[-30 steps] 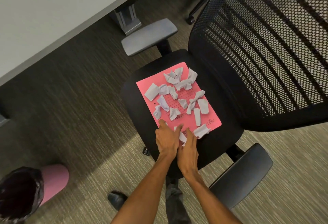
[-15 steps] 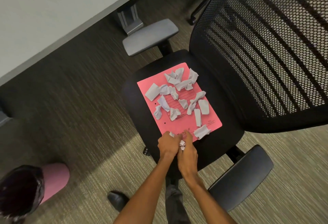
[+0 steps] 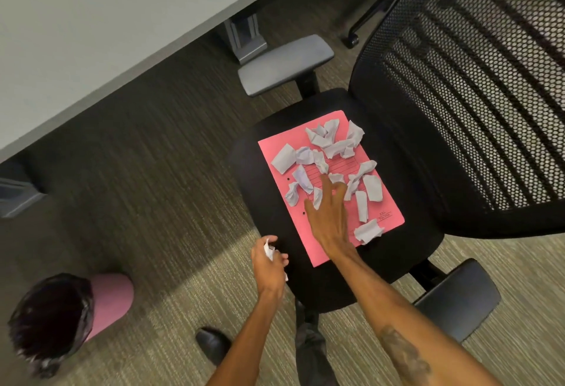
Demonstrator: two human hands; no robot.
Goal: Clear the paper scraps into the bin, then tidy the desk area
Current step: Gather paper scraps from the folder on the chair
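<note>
Carpet underfoot, and the bin (image 3: 50, 321) sits low to my left, well apart from the chair (image 3: 333, 278). My left hand (image 3: 269, 263) is curled shut on a small wad of paper beside the seat edge. My right hand (image 3: 328, 211) is spread open, fingertips among the paper scraps (image 3: 336, 148) scattered over the pink folder (image 3: 324, 242). They look light and crumpled, easily flicked away, so I'd pinch each by its raised folds.
</note>
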